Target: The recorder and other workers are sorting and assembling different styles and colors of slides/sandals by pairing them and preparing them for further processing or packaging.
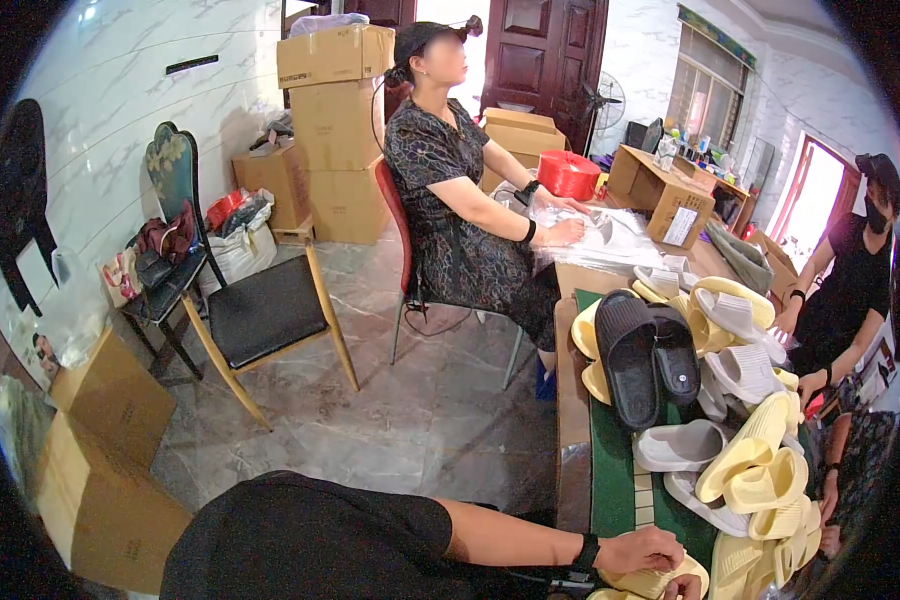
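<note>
Leaning over the long worktop (573, 420) with its green mat, I have a big heap of slippers (740, 400) before me, pale yellow and grey ones, with a black pair on top. At the near end, by the lower edge, lies the yellow slipper (670, 578) I am handling. My left hand (638, 550) rests on it, fingers (660, 556) curled down over its upper side and pressed onto the foam. I judge this to be the taking-hold step, with the slipper not yet lifted. Its long axis seems to run left to right across me. Which end is the toe I cannot tell, since the frame cuts it. Only a sliver of my right hand (686, 590) shows, so its fingers I cannot make out. Any lift calls for a grip clear of the neighbouring slippers.
</note>
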Demonstrator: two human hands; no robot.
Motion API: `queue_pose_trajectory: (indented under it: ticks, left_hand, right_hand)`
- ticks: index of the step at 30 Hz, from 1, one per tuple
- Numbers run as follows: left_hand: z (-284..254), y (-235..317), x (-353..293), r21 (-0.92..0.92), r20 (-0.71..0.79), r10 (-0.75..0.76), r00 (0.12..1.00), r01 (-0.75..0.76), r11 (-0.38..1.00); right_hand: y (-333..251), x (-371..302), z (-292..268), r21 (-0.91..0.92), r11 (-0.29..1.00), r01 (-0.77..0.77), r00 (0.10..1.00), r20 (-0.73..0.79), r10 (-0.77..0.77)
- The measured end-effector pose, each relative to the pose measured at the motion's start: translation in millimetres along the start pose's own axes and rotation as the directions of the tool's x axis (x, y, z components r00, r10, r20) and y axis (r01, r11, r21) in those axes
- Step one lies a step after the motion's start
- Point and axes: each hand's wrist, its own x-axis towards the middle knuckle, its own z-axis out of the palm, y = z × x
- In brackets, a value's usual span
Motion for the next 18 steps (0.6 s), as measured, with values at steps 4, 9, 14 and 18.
queue_pose_trajectory:
  ticks: [4, 9, 14, 18]
  left_hand:
    - [1.3, 1.3, -0.7, -0.039, -0.012, 0.03, 0.999, -0.03, 0.999]
    - [3.5, -0.8, -2.3, 0.023, -0.005, 0.025, 1.0, -0.025, 0.999]
    - [3.7, -1.9, -1.1, 0.041, 0.016, 0.055, 0.998, -0.055, 0.998]
    - [4.0, -3.3, -2.2, 0.042, 0.013, 0.056, 0.998, -0.056, 0.998]
  right_hand:
    - [1.6, 0.0, 0.6, -0.017, 1.0, 0.011, 1.0, 0.001, -0.011]
    - [5.5, -0.3, 0.7, -0.011, 1.0, 0.026, 1.0, 0.005, -0.026]
    - [5.7, 0.3, -1.2, -0.016, 0.999, 0.028, 0.999, 0.015, -0.028]
    - [-1.3, 0.7, -1.4, -0.034, 0.999, 0.009, 0.999, 0.045, -0.008]
